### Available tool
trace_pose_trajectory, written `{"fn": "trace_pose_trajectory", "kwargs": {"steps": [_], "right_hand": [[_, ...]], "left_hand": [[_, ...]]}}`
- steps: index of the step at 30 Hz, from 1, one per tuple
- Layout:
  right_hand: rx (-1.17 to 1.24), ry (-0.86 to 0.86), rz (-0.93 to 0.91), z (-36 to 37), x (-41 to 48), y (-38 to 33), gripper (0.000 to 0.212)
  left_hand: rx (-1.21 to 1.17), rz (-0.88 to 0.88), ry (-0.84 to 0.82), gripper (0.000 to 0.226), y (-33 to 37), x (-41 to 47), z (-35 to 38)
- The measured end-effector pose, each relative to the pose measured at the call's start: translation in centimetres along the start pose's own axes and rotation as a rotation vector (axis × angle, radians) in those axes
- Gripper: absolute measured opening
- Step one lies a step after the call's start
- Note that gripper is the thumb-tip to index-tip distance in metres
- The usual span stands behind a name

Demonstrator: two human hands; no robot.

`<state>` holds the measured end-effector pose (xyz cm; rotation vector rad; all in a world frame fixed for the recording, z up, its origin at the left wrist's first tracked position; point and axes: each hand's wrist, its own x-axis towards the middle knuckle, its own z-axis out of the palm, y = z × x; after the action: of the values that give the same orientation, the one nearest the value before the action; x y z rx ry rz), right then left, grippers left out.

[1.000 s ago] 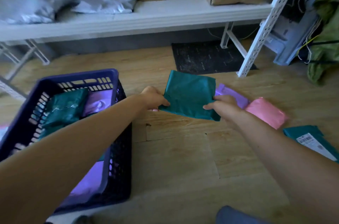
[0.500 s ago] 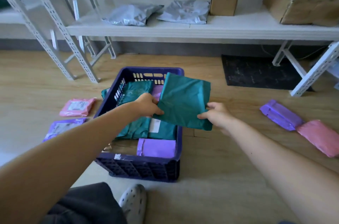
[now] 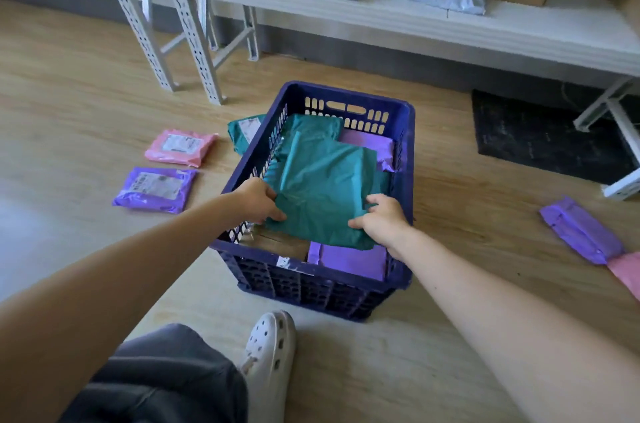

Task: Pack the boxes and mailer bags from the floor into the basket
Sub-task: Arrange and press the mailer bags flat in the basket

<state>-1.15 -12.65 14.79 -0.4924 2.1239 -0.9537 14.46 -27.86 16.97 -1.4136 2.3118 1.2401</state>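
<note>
Teal plastic mailer bag (image 3: 322, 180) sits inside our dark blue slotted plastic basket (image 3: 406, 131), over other parcels (image 3: 349, 260). We pinch its near edge, left hand (image 3: 258, 199) at the left corner, right hand (image 3: 382, 220) at the right. A purple labelled mailer (image 3: 154, 188) lies on the wooden floor (image 3: 86, 93) nearby.

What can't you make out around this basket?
Head view:
Brown box in the basket: mostly covered by the held teal mailer.
Pink mailer at right: cut off by the frame edge.
Teal mailer outside the basket: partly hidden by its wall.
Label on the left pink mailer: print too small.
</note>
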Motion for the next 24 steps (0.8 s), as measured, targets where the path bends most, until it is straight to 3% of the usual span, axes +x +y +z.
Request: {"fn": "trace_pose_trajectory", "kwargs": {"steps": [3, 9, 14, 18, 22, 24], "right_hand": [[-0.03, -0.015, 0.029, 2.0, 0.8, 0.1, 0.074], [-0.067, 0.012, 0.08, 4.0, 1.9, 0.1, 0.068], [-0.085, 0.051, 0.107, 4.7, 2.5, 0.5, 0.064], [-0.134, 0.145, 0.11, 4.1, 2.4, 0.8, 0.058], [-0.188, 0.195, 0.148, 3.3, 2.2, 1.0, 0.058], [-0.228, 0.225, 0.165, 3.0, 2.2, 1.2, 0.058]], "left_hand": [[0.031, -0.024, 0.006, 0.012, -1.0, 1.0, -0.2], [0.042, -0.066, 0.002, 0.024, -2.3, 3.1, 0.3], [-0.034, -0.079, 0.003, 0.011, -2.9, 4.1, 1.7], [-0.057, -0.039, -0.022, 0.028, -2.6, 4.4, 2.9], [-0.083, -0.002, 0.013, 0.023, -1.9, 4.8, 4.0], [-0.09, 0.004, 0.018, 0.035, -1.5, 5.0, 4.5]]}}
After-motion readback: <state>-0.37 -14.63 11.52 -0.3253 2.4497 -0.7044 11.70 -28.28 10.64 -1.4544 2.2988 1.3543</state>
